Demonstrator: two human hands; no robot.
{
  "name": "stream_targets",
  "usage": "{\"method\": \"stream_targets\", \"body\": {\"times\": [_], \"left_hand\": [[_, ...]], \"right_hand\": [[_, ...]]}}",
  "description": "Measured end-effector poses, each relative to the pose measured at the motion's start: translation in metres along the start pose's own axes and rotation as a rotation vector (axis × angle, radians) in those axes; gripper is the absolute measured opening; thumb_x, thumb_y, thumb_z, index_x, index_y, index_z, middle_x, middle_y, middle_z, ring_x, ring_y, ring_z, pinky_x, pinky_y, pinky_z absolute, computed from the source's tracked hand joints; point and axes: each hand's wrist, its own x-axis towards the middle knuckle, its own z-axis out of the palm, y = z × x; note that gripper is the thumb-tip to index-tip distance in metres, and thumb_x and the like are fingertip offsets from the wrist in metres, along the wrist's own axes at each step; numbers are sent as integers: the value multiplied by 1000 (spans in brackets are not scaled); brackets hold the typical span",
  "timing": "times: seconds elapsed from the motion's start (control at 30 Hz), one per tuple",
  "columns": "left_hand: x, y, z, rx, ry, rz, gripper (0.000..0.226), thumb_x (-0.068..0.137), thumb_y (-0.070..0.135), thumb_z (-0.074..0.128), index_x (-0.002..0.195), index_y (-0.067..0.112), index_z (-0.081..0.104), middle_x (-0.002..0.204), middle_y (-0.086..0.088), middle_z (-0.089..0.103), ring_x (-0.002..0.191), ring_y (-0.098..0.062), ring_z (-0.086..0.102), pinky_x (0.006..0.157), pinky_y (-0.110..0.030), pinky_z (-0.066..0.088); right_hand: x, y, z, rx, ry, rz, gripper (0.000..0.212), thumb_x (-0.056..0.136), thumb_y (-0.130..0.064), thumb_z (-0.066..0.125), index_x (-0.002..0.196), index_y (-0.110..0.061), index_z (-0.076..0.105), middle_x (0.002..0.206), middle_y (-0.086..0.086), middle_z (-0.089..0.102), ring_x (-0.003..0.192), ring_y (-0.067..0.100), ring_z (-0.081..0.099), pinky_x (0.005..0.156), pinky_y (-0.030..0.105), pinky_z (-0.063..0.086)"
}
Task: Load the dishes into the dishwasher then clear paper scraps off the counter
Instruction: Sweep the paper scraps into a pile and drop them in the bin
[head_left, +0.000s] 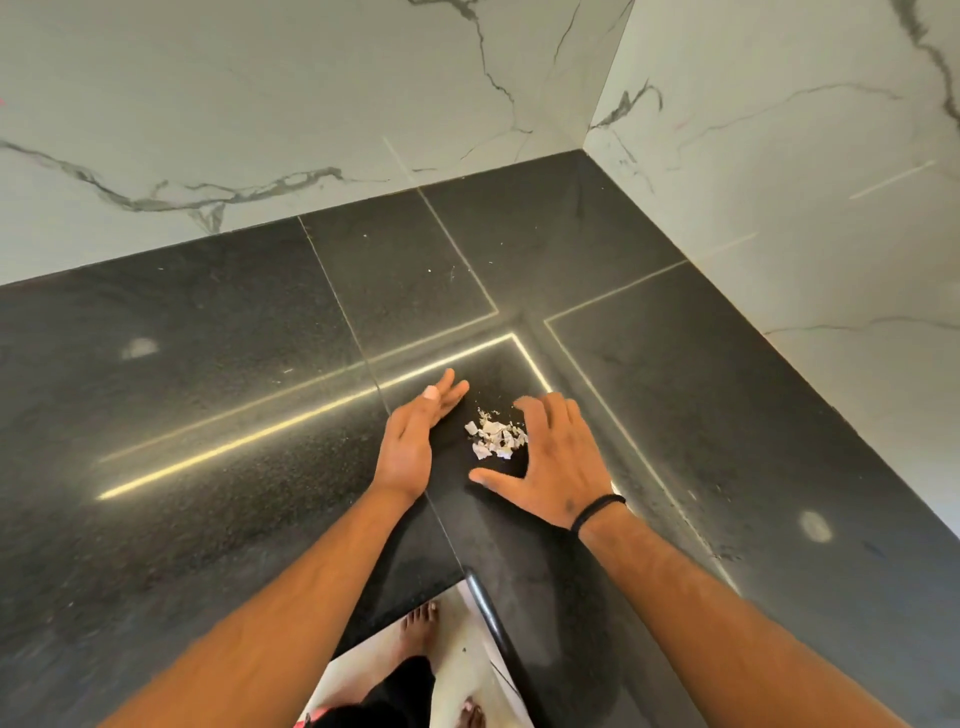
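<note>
A counter (208, 364) filled the corner where two walls met, one wall (260, 104) behind it and another wall (805, 182) to its right. A small pile of paper scraps (493, 440) lay on the counter near its front inner corner. The left hand (410, 441) rested on edge just left of the pile, fingers straight. The right hand (550, 462) lay spread just right of it, thumb reaching in front of the scraps. Below the counter's front edge, bare feet (421, 623) stood on the floor (467, 665).

Rt edge of paper scraps (493, 439) is covered by right hand (553, 462); its fingers (540, 410) are blurred. Counter (208, 364) is cropped at lower left.
</note>
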Motion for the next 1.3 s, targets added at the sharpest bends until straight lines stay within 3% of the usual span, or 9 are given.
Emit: {"method": "stream_targets", "body": {"times": [0.33,0.53,0.7,0.8,0.87,0.93,1.03,1.13,1.3], "left_hand": [[8,-4,1,-61,58,23,65,100,50,39,152,12,42,140,-2,63,134,-9,54,115,-28,38],[14,1,7,-120,68,-45,48,110,32,34,154,11,39,142,-2,60,134,-6,53,120,-31,34],[17,5,17,-208,93,-105,46,110,25,35,153,10,40,146,-2,57,138,-8,49,122,-33,30],[18,11,24,-262,139,-124,43,110,24,35,149,10,45,144,-4,58,136,-10,51,122,-33,31],[19,16,29,-306,204,-129,37,109,25,39,141,13,54,138,-6,62,132,-12,55,121,-33,33],[19,22,35,-360,272,-126,28,108,25,43,127,19,62,130,-5,66,127,-13,60,119,-34,36],[18,31,52,-490,291,-188,34,108,33,41,125,18,67,127,-6,69,123,-17,63,115,-36,41],[17,45,66,-789,238,-317,48,108,43,35,123,11,67,120,-11,72,110,-24,69,103,-38,50],[19,49,62,-1040,113,-381,58,109,44,26,115,5,68,108,-10,77,100,-21,72,91,-32,53]], "right_hand": [[49,-30,33,-240,-82,2,38,99,-54,38,109,-19,50,97,8,54,79,30,55,54,35,41],[68,-26,30,-214,-202,-50,24,106,-29,34,112,-12,51,98,11,60,80,36,65,55,37,32],[75,-15,32,-179,-191,47,25,104,-24,47,88,-6,57,76,17,64,59,40,65,47,37,34],[80,-7,21,-157,-186,220,30,107,-24,37,97,-5,58,89,18,69,77,42,68,56,39,39],[86,1,13,-27,-110,399,33,106,-21,33,100,-3,60,96,20,69,90,42,65,66,40,43],[91,3,1,223,-25,624,38,104,-18,35,76,-4,58,77,18,63,82,41,58,73,41,44],[94,-19,-10,575,141,828,48,102,-18,41,54,-15,36,55,1,39,67,28,44,63,34,34],[85,-58,-14,739,199,841,42,101,-20,43,60,-15,51,60,-1,52,64,23,51,61,29,35],[66,-90,-27,643,343,764,34,103,-26,39,74,-18,56,77,0,66,74,19,59,66,32,40]]}}
